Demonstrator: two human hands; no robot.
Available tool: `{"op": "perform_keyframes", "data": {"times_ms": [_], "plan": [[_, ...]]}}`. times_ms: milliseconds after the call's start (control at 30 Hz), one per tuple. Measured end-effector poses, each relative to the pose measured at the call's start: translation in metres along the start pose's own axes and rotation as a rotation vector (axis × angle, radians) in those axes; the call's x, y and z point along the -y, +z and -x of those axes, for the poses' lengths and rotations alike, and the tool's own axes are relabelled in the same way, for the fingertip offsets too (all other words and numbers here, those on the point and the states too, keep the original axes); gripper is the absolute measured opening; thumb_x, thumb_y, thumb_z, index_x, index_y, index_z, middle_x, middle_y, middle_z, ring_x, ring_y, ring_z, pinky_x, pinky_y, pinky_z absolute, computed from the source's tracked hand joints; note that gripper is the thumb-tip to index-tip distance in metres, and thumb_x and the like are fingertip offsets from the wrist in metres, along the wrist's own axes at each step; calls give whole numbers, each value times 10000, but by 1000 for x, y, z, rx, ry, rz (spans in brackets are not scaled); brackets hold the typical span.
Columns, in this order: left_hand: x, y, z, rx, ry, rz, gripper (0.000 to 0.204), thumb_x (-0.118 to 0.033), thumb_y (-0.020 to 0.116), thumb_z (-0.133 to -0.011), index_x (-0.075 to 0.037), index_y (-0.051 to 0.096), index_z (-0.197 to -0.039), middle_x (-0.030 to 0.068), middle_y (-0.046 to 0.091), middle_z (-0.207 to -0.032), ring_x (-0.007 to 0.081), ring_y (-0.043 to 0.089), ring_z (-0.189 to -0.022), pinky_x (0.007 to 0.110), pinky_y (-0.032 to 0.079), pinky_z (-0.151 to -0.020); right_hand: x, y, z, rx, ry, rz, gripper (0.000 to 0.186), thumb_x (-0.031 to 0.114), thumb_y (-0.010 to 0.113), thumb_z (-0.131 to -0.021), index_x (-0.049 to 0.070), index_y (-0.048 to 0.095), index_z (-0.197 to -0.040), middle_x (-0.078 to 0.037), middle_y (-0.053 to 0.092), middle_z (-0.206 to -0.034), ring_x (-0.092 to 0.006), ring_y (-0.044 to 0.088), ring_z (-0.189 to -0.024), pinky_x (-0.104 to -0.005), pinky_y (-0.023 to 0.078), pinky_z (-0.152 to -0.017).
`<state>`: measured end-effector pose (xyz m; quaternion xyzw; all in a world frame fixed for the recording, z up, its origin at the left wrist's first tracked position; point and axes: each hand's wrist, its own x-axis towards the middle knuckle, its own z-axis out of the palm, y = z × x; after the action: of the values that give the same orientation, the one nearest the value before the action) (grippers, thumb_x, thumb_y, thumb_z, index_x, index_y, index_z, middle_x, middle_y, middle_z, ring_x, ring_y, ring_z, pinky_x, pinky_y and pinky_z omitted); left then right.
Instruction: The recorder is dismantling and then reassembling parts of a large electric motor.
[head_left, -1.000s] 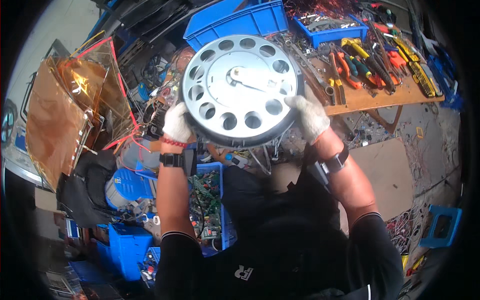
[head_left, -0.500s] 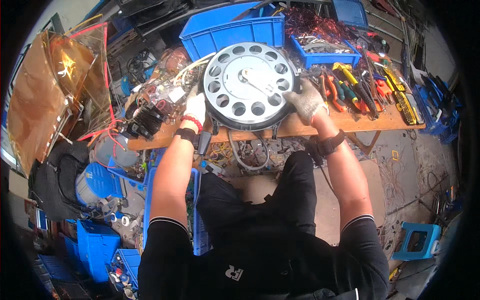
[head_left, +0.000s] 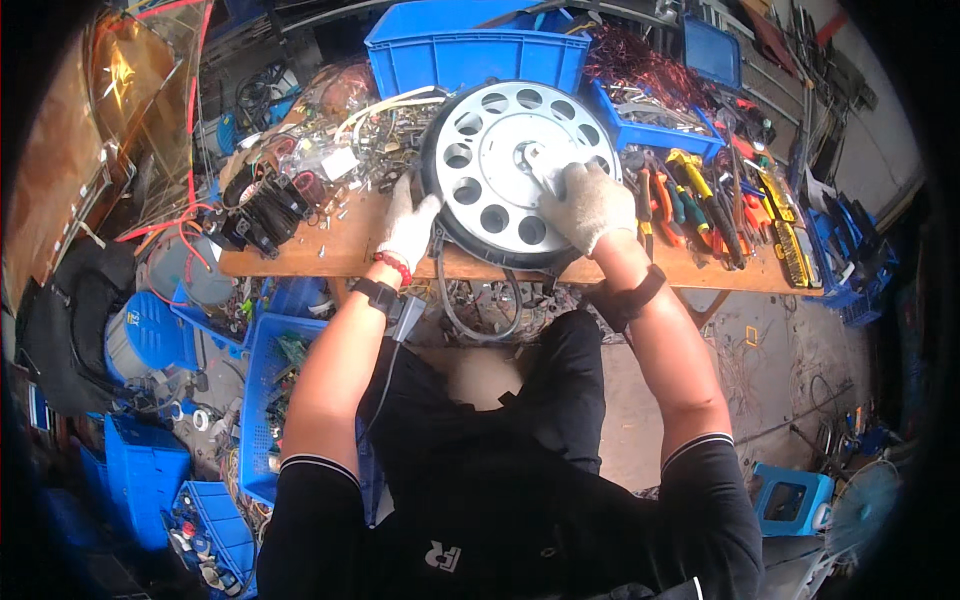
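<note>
A large round silver metal disc (head_left: 495, 160) with a ring of holes and a black rim lies on the wooden workbench. At its hub a short pale metal lever (head_left: 545, 165) points outward. My right hand (head_left: 592, 205), in a whitish knit glove, reaches over the disc with its fingers closed round this lever; the fingertips are partly hidden. Beside the left rim is my left hand (head_left: 408, 225), also gloved, its thumb apart from the fingers and close to the rim. Whether it touches the rim I cannot tell. A grey cable (head_left: 445, 300) loops below the disc.
Behind the disc stands a big blue bin (head_left: 475, 62). A smaller blue tray (head_left: 660, 125) holds metal pieces near copper-coloured wire (head_left: 640, 65). Pliers and screwdrivers (head_left: 690, 205) lie at the right of the workbench (head_left: 330, 240). Loose parts and a black coil (head_left: 265, 215) lie left.
My right hand has left the right rim and moved onto the lever at the hub. The left hand has loosened from the left rim. The disc sits slightly turned, and the view has shifted.
</note>
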<state>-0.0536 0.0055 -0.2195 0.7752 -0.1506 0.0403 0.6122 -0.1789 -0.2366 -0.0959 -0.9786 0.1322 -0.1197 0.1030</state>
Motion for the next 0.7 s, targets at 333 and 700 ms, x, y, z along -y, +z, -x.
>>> {"op": "perform_keyframes", "data": {"times_ms": [333,700], "plan": [[11,6,2,-36,93,163,622,-148,699,-958,37,458,-1501,174,613,-1429,262,570,-1323,373,428,-1136,-3,9,-4,-74,5,11,461,425,677,-808,14,737,-1006,-248,746,-978,-406,745,-923,-475,589,-850],[-3,8,6,6,37,145,512,-153,689,-972,21,535,-1429,161,661,-1350,245,627,-1224,362,469,-1074,-34,36,-9,-254,-145,-72,435,420,651,-895,30,632,-1086,-246,726,-962,-432,726,-913,-502,571,-825]]}}
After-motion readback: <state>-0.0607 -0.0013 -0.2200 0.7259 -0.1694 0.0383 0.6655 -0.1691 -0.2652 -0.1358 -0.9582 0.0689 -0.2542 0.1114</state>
